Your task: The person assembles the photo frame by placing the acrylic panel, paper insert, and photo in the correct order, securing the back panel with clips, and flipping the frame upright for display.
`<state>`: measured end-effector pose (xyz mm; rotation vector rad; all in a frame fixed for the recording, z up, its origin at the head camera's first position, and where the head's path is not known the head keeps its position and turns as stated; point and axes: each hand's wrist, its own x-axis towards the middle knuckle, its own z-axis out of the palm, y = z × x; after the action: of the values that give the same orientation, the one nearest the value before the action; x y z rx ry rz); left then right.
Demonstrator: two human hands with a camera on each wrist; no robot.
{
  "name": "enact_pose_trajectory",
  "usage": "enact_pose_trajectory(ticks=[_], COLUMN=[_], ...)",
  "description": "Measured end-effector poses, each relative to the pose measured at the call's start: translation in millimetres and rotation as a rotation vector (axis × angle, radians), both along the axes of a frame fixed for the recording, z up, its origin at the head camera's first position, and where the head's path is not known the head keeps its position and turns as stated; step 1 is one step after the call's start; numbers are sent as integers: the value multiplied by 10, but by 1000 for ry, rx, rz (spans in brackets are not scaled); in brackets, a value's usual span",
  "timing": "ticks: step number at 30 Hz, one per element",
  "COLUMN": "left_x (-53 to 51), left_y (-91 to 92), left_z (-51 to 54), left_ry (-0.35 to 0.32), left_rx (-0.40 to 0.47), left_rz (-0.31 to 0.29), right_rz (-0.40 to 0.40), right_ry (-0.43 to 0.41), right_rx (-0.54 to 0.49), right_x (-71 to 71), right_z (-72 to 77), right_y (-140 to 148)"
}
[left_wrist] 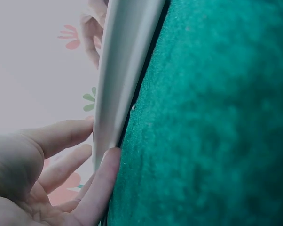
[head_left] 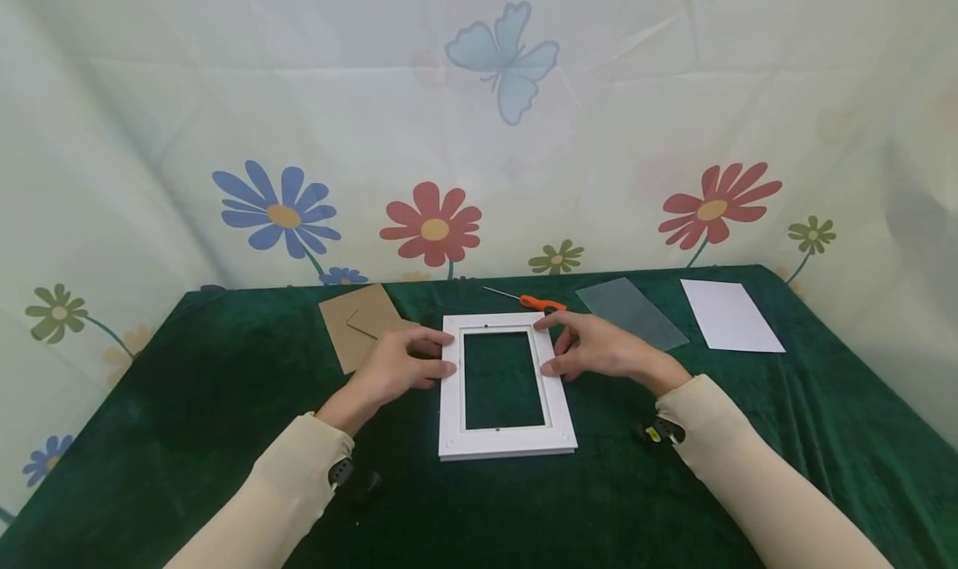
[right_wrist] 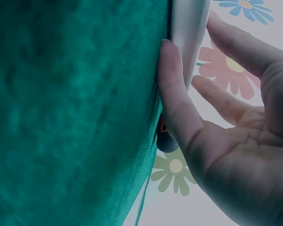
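A white picture frame (head_left: 452, 407) lies on the green cloth, its middle opening showing the cloth through it. My left hand (head_left: 392, 369) holds its left side, with thumb and index finger over the white border. On the opposite side, my right hand (head_left: 599, 346) grips the border near the upper right corner. In the left wrist view, the frame's moulded side (left_wrist: 127, 61) runs between thumb and a lower finger. The right wrist view likewise has the frame's edge (right_wrist: 188, 37) between my fingers. Small dark tabs sit on the inner rim.
Behind the left hand lies a brown backing board (head_left: 346, 340) with a stand flap. A screwdriver (head_left: 540, 303) with an orange handle is beyond the frame. Farther right are a clear sheet (head_left: 632, 307) and a white sheet (head_left: 733, 318). A flowered curtain (head_left: 359, 120) hangs behind the table.
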<state>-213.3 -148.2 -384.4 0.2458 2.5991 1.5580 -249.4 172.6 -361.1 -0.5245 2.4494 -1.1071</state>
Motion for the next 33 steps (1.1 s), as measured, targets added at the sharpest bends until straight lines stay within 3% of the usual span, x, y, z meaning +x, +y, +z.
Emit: enact_pose_trajectory(ticks=[18,33], left_x=[8,-14], left_y=[-16,-9], left_z=[-18,-13], left_ry=[-6,7], left_rx=[-4,1], left_rz=[-4,-16], right_rz=[8,-22], right_ry=[9,72], right_rx=[8,0], right_x=[-14,-64], right_z=[-38,152], right_y=[-12,126])
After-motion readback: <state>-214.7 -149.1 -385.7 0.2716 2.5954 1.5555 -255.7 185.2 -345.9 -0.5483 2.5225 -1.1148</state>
